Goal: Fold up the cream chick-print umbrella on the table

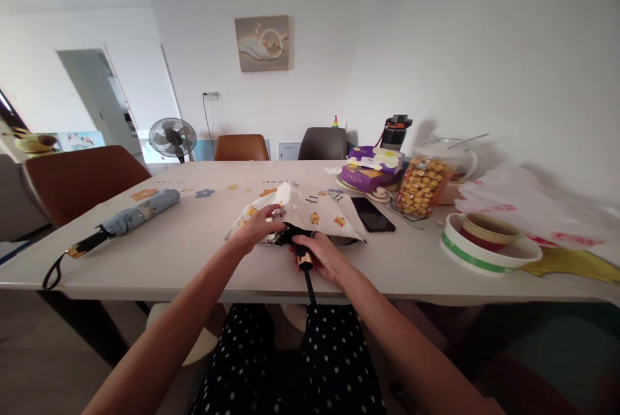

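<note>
A cream folding umbrella (310, 210) with small yellow prints lies half gathered on the table (194, 253) in front of me. My left hand (259, 226) pinches its canopy fabric near the left side. My right hand (322, 255) is closed around the umbrella's black handle (305, 261) with a gold band, at the table's near edge; a black strap hangs down from it. A second, blue folded umbrella (133, 213) with a black handle and loop rests at the table's left.
A black phone (372, 215) lies just right of the cream umbrella. Behind it stand a jar of snacks (423, 186), purple boxes (371, 173) and a dark bottle (394, 132). Stacked bowls (489, 244) and plastic bags (537, 205) sit right. Chairs surround the table; a fan (172, 137) stands behind.
</note>
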Demonstrator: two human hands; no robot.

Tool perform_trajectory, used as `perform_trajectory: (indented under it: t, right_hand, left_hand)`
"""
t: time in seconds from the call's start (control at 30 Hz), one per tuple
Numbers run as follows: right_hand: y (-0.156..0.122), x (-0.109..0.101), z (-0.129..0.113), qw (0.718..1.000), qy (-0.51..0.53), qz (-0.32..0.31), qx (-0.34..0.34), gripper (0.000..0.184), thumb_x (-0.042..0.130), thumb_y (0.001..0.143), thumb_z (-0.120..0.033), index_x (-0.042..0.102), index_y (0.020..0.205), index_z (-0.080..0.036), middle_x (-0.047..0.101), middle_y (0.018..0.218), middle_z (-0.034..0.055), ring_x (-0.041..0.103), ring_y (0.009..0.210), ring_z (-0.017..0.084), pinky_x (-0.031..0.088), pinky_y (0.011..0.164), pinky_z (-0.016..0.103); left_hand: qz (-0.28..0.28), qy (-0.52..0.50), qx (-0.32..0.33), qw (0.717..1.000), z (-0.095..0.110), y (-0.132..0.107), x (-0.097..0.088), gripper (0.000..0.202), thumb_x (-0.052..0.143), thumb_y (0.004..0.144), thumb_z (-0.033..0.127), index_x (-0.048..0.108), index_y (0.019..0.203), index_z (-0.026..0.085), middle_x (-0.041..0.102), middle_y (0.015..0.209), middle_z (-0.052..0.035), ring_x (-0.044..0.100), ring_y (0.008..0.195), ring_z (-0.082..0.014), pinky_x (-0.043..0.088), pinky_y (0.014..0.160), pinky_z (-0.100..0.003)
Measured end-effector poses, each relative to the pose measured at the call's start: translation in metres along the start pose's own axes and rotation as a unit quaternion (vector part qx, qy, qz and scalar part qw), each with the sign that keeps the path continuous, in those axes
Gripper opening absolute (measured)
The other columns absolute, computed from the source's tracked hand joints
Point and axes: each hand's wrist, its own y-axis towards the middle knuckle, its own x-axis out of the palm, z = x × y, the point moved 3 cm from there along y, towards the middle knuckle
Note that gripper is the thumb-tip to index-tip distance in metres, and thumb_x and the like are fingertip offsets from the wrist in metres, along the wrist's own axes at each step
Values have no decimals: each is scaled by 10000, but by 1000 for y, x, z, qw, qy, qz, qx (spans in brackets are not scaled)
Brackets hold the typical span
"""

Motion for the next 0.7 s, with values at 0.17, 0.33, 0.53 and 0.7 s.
perform_trajectory:
  t: [0.17,0.33,0.53,0.7]
  right_hand:
    - [5,-4,4,1000,15,9,-20,229,675,679,-261,540,812,-132,614,614,39,519,407,130,440,326,256]
    - [2,-3,2,999,24,6,-33,215,680,666,-252,542,772,-126,617,614,43,513,404,118,418,310,232]
    - [1,-4,2,999,18,5,-31,207,667,679,-249,544,783,-117,608,616,51,527,414,122,424,318,228]
    - [1,-3,0,998,30,-10,-45,241,674,683,-263,533,820,-123,598,619,39,536,437,129,450,326,240]
  left_hand:
    - [-8,36,0,999,11,10,6,342,613,603,224,658,939,178,658,814,-19,591,754,-170,444,674,-263]
    - [28,-110,24,993,18,15,-21,208,661,586,231,658,779,156,613,693,3,542,665,-117,426,647,-232]
    - [63,-349,-20,935,-2,23,-72,200,654,664,271,599,824,165,596,732,-1,556,660,-108,497,689,-278]
    - [237,-103,-123,958,-53,21,-98,150,538,705,268,556,809,161,538,613,-8,590,690,-166,503,661,-311]
